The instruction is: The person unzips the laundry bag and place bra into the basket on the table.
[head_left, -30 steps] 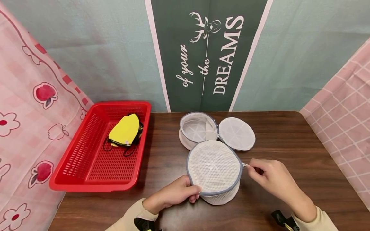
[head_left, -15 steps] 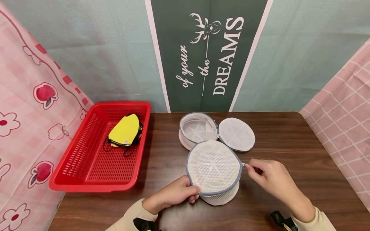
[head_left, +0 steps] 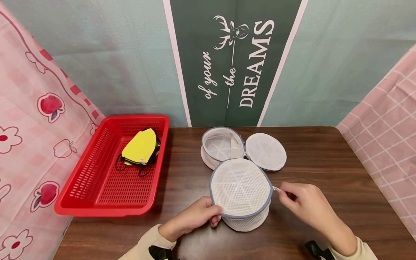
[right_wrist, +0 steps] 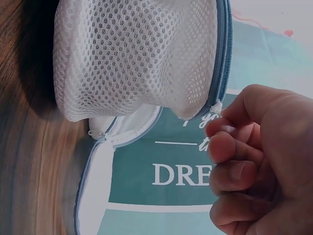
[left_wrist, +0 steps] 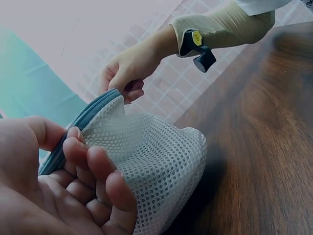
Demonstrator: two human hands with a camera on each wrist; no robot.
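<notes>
A round white mesh laundry bag (head_left: pixel 240 187) with a blue-grey zipper rim stands near the front of the table, its top in place and tilted. My left hand (head_left: pixel 199 215) pinches the rim at its near left between thumb and fingers. On the right side, my right hand (head_left: pixel 303 202) pinches the white zipper pull (head_left: pixel 275 188); the right wrist view shows that pull (right_wrist: pixel 216 106) at the end of the zipper (right_wrist: pixel 225 54). Right behind stands a second round mesh bag (head_left: pixel 216 160), its lid (head_left: pixel 266 151) laid open to the right.
A red perforated plastic basket (head_left: pixel 104 211) stands on the left of the wooden table (head_left: pixel 325 159). In it lies a yellow cloth item (head_left: pixel 139 146) with black edging and cords. A printed curtain (head_left: pixel 136 65) hangs along the table's back edge.
My right hand has shifted very slightly toward me with the zipper pull. The left thumb has slid a little left along the rim. The bag stays almost in place.
</notes>
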